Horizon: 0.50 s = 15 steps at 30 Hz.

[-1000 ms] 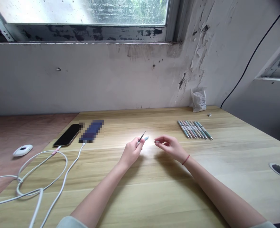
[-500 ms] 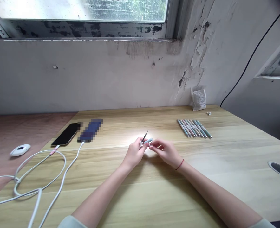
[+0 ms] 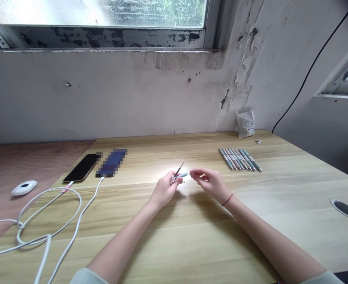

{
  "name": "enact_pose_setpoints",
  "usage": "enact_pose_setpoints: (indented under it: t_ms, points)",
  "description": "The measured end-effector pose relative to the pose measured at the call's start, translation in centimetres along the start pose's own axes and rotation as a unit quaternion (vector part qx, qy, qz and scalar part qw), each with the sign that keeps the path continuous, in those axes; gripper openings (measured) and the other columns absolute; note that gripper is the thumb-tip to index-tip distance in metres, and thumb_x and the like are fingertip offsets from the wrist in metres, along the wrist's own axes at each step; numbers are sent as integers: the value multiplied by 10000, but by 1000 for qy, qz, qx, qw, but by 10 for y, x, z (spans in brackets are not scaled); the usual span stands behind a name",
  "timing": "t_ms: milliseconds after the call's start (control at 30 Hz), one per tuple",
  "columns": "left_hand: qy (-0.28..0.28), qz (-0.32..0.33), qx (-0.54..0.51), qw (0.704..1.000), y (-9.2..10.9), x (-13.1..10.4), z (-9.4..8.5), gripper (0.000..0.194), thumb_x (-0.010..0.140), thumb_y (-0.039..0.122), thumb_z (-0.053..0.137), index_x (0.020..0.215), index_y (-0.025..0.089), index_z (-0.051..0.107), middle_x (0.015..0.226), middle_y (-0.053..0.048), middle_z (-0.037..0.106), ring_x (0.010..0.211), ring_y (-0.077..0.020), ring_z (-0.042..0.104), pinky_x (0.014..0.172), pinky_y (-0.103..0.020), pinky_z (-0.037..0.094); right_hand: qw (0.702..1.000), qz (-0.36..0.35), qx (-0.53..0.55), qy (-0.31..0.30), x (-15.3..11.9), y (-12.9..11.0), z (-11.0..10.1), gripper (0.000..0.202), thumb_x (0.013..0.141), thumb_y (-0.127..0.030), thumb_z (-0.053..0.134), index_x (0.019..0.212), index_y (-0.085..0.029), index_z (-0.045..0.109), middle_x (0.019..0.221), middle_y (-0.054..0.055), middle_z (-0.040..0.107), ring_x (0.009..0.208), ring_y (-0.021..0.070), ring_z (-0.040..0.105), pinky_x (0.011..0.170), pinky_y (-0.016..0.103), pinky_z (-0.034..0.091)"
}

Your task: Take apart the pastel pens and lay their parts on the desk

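Over the middle of the desk, my left hand (image 3: 164, 191) is closed on a light blue pen barrel (image 3: 182, 175) and a dark pen refill (image 3: 179, 169). The refill slants up past the fingers, its thin tip pointing away from me. My right hand (image 3: 211, 184), with a red string at the wrist, pinches at the barrel's right end. A small part at those fingertips is too tiny to name. Under the left thumb a bit of white and a small shiny piece show. Several pens (image 3: 240, 159) lie side by side to the right, beyond my right hand.
Two phones, one black (image 3: 81, 168) and one blue and blurred out (image 3: 111, 162), lie on the left with white cables (image 3: 79, 217). Further left is a white oval device (image 3: 24, 187). A crumpled white packet (image 3: 245, 123) stands by the wall. A round grommet (image 3: 346, 210) sits at right.
My right hand has moved up and slightly right, from below the barrel to its open-facing right end. More of the light blue barrel shows now. My left hand keeps its hold.
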<state>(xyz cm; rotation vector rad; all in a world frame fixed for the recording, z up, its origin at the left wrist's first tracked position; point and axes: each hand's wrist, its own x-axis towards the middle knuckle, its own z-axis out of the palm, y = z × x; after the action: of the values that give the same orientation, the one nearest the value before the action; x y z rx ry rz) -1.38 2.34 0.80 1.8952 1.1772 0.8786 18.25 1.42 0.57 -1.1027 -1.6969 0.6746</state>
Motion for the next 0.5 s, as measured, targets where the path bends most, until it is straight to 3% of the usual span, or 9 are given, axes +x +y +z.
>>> enact_pose_setpoints:
  t_ms: [333,500]
  points:
    - [-28,8,18,999,0,-2,0,300,877,442,447,946,178,573,817,-29,673,726,-154,606,671,-250,432,998,-25,-22,-50,-1,-5,-3,207,846,-358,531,925,-214,658,908,58,698,800,185,641,634,292,522]
    - [-36,26,34,998,0,-3,1,264,873,414,460,943,182,567,783,-30,666,703,-158,597,654,-251,429,991,-31,-89,-95,0,-9,-6,324,903,-401,434,736,-184,607,656,24,621,587,133,542,543,257,421]
